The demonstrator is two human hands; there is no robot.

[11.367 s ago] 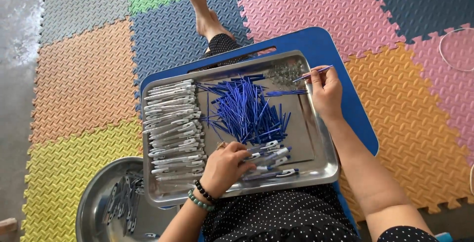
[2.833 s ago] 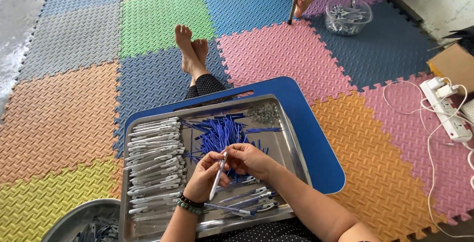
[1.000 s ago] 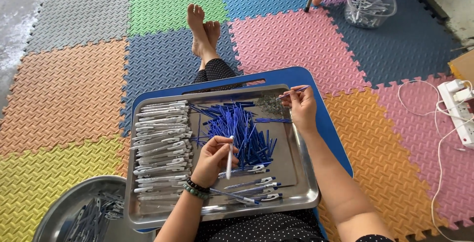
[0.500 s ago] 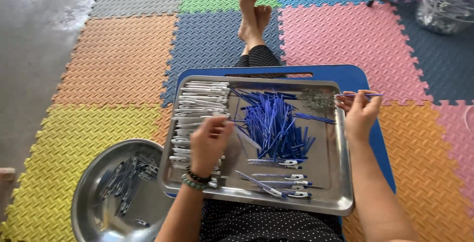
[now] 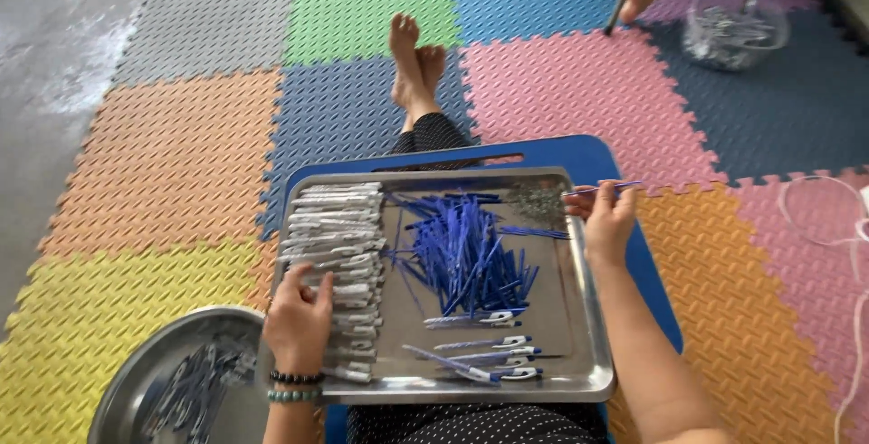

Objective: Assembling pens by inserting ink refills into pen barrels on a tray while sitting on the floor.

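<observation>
Nearest the camera, at the lower left, a round metal bowl [image 5: 136, 390] is sitting on the foam mats with dark pen parts inside. Just beside it, the left hand [image 5: 299, 322] is resting fingers-down on the stack of white pen barrels [image 5: 335, 254] along the left side of the steel tray [image 5: 593, 317]; whether it is gripping one I cannot tell. A few assembled pens [image 5: 480, 358] are lying at the tray's near edge, and the heap of blue refills [image 5: 466, 258] is filling its middle. At the tray's far right corner, the right hand [image 5: 606, 222] is pinching a single blue refill [image 5: 611, 189]. Farther off, another person's hand [image 5: 638, 0] is working beside a clear bowl [image 5: 733, 32].
</observation>
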